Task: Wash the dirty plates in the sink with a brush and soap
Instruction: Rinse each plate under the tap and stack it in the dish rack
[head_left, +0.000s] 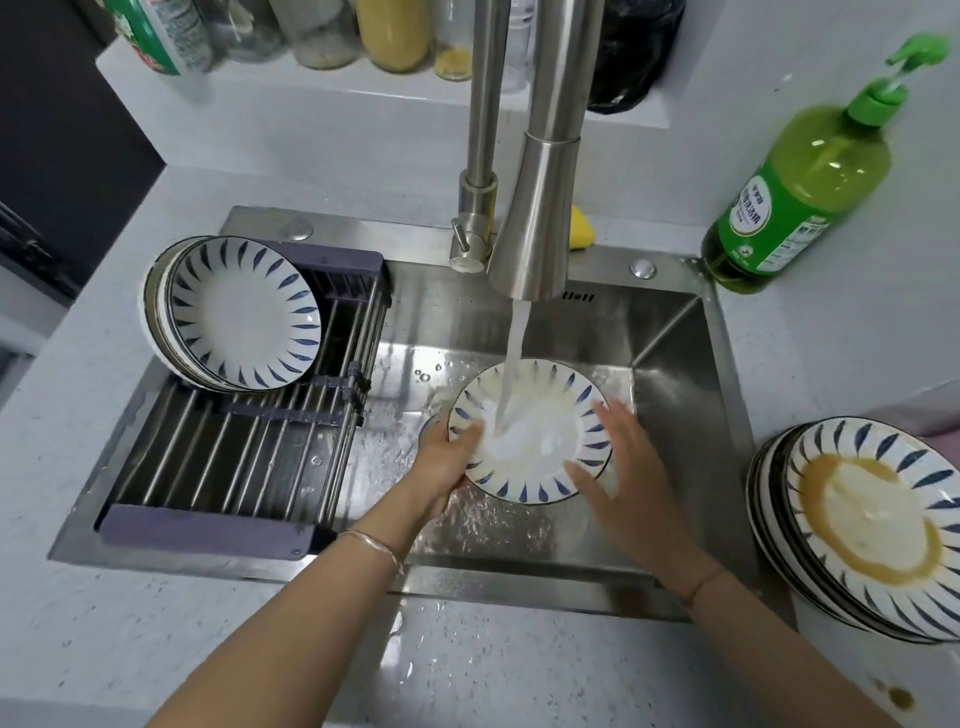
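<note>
single head cam, looks steeply down & fwd, close over sink (675, 332), counter (104, 467) at both sides

Forearms (291, 613) were bare as far up as you could see, just a thin shiny metal bangle (376, 548) sitting loose behind the left hand (447, 460) and a skinny dark cord bracelet (701, 582) behind the right hand (631, 480).

Speckled white countertop (130, 649), white ledge (260, 85) of jars (395, 31), dark panel (52, 130) left
</note>
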